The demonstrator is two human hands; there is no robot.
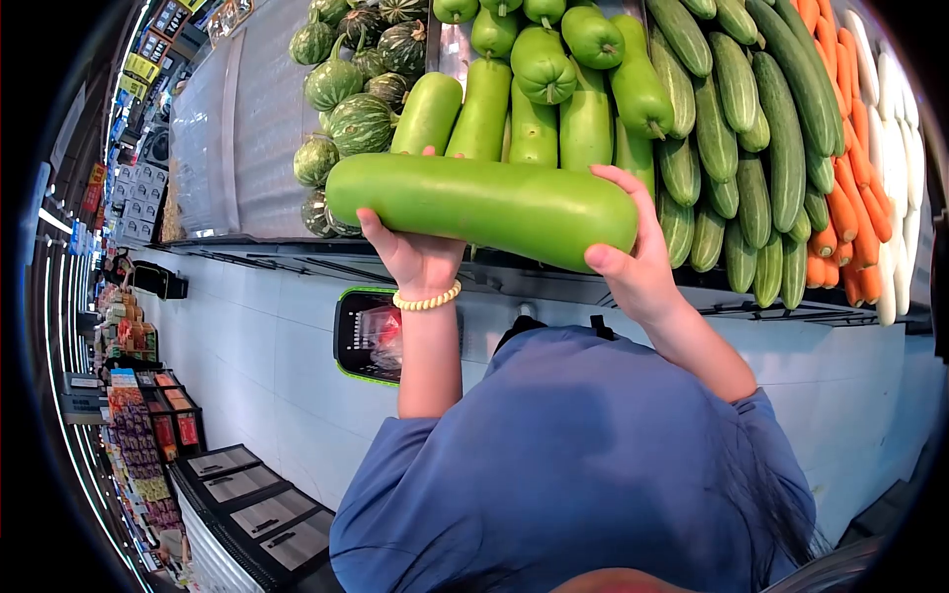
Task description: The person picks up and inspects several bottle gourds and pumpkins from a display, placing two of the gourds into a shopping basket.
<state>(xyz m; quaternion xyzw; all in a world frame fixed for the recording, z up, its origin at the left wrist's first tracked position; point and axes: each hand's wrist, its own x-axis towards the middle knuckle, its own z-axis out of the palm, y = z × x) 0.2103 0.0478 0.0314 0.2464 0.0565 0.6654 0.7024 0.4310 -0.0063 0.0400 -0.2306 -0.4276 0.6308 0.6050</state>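
A long, smooth, light green bottle gourd [484,203] lies level across both hands, in front of the produce display. My left hand [420,257], with a yellow coiled band on the wrist, grips it from below near its left end, thumb on the near side. Around the right end, my right hand [638,247] is closed, its thumb against the near side and its fingers over the far side. More bottle gourds [486,109] rest on the display just behind the held one, partly hidden by it.
Striped round pumpkins [366,124] sit left of the gourds. To the right are cucumbers [732,148], carrots [858,198] and white radishes [895,178]. A black basket [346,336] with a green rim stands on the floor, holding a plastic bag. Black-lidded bins [262,514] are at lower left.
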